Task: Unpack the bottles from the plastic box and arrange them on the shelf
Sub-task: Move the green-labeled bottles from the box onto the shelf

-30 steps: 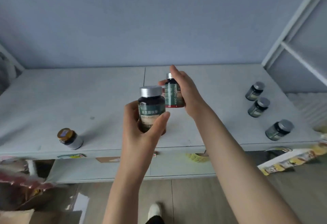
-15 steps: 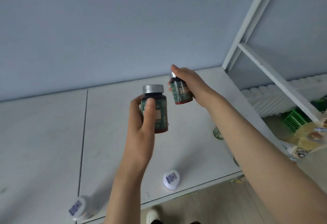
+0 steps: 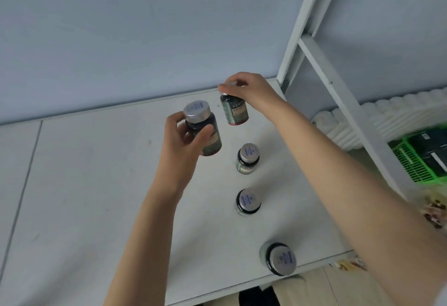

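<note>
At frame centre, above shelf (image 3: pixel 96 184) | left hand (image 3: pixel 183 141) grips bottle (image 3: pixel 205 134) | right hand (image 3: pixel 251 93) grips second bottle (image 3: pixel 234 112) | three standing bottles (image 3: pixel 248 159) near right edge | left side open

I look down past a plain pale blue wall (image 3: pixel 145 27) to a white metal rack upright (image 3: pixel 300 22) with a slanted brace. To the right sits a white ribbed radiator (image 3: pixel 387 117), and light wood flooring (image 3: pixel 314 291) shows below.
</note>
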